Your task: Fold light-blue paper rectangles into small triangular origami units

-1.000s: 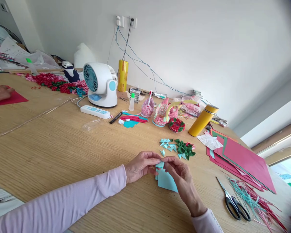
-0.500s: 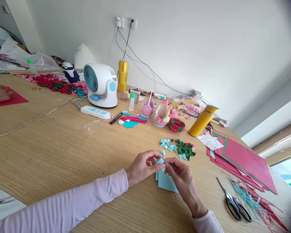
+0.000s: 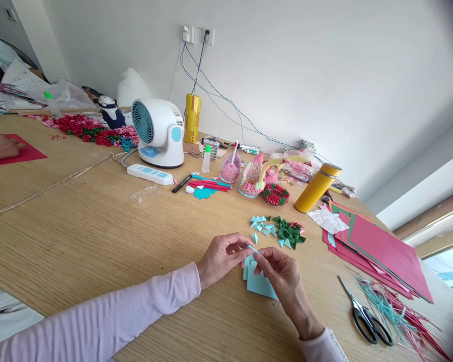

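Between my two hands is a small folded piece of light blue paper (image 3: 253,249), seen nearly edge-on. My left hand (image 3: 223,259) pinches its left end between thumb and fingers. The right end is gripped by my right hand (image 3: 278,269), thumb on the near side. Under the hands lie light blue paper sheets (image 3: 259,283), partly covered by my right hand. Just beyond are small folded light blue triangles (image 3: 262,224) and a heap of dark green triangles (image 3: 290,232).
Black-handled scissors (image 3: 365,314) and thin paper strips (image 3: 400,314) lie at the right. Behind them is a stack of coloured paper (image 3: 388,251). A yellow bottle (image 3: 317,188), paper-folded swans (image 3: 252,177) and a fan (image 3: 158,133) stand farther back. Another person's hand (image 3: 2,146) rests on red paper.
The small light blue paper has tipped from showing its face to showing a thin edge. Both hands keep their pinch and have barely moved.
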{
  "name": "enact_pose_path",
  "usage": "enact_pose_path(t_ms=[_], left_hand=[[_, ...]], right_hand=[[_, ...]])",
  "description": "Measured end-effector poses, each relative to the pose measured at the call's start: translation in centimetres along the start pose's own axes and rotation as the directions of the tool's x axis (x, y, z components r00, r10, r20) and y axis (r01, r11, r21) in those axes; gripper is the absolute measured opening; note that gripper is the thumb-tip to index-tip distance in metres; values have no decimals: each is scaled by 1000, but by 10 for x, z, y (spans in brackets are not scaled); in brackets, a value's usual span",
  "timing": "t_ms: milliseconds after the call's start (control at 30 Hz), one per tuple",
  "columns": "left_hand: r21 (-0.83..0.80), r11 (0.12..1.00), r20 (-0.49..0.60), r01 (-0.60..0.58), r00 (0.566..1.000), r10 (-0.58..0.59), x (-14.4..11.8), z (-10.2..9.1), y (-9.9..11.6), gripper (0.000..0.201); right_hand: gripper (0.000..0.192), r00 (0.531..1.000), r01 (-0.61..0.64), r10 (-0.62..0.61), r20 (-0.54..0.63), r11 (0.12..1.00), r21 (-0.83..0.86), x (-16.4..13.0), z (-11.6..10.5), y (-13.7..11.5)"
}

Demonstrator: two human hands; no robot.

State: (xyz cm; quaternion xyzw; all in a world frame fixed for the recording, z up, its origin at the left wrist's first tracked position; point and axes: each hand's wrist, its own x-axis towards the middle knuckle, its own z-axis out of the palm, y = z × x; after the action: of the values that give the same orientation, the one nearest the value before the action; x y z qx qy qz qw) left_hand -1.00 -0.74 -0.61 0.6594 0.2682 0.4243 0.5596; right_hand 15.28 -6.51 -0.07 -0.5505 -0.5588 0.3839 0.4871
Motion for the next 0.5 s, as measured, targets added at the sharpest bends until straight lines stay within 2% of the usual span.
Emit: enact_pose_path(t_ms=[233,400,500], left_hand=[[68,997,20,23,1000,-25,-1,-2,6,24],[75,997,51,29,998,-33,0,-2,4,24],[35,999,57,38,998,-40,1,-2,0,25]], right_hand=[[34,999,27,-25,-29,999,44,0,1,-2],[30,995,94,-95,-33,995,-38,2,-1,1],[31,994,97,-99,-48,995,-33,3,-1,3]])
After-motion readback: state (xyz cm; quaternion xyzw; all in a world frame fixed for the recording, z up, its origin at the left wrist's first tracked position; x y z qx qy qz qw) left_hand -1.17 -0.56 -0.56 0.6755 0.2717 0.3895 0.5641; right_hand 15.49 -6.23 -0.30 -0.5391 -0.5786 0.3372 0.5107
